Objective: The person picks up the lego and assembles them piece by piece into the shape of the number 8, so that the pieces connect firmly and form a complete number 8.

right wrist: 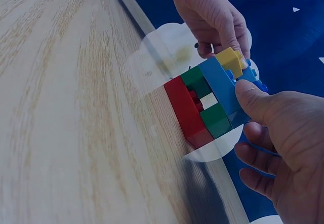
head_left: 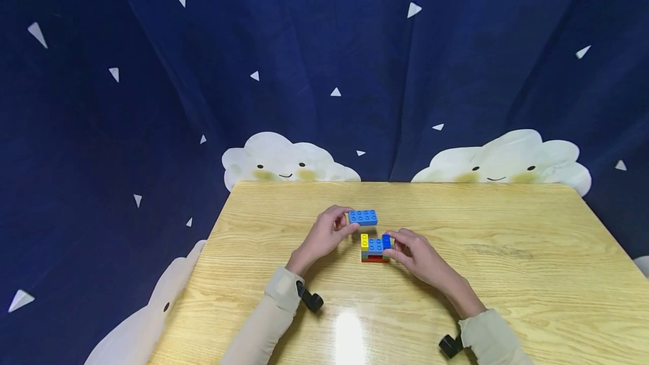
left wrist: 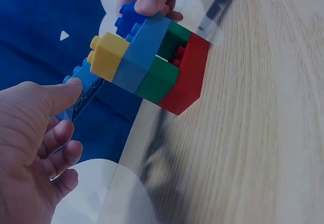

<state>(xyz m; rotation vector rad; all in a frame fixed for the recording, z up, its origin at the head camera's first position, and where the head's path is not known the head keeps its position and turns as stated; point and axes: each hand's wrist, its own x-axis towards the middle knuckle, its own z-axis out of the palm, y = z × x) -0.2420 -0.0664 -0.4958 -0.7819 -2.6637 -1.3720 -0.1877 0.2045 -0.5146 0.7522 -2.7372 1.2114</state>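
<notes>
A small stack of toy building blocks stands on the table, with a red block [left wrist: 191,77] at the bottom. Two green blocks [left wrist: 157,79] sit on it with a gap between, bridged by a light blue block [left wrist: 144,51]. On top are a yellow block [head_left: 364,241] at the left end and a dark blue block [head_left: 387,241] at the right end. My right hand [head_left: 418,255] pinches the dark blue block between thumb and fingers. Just behind the stack, my left hand [head_left: 327,232] holds a separate light blue eight-stud block [head_left: 363,218] above the table.
The wooden table [head_left: 274,207] extends around the stack on all sides. Behind it hangs a dark blue curtain [head_left: 304,44] with white triangles and smiling clouds [head_left: 284,156]. A black wrist camera [head_left: 311,300] sticks out from the left sleeve, another [head_left: 450,346] from the right.
</notes>
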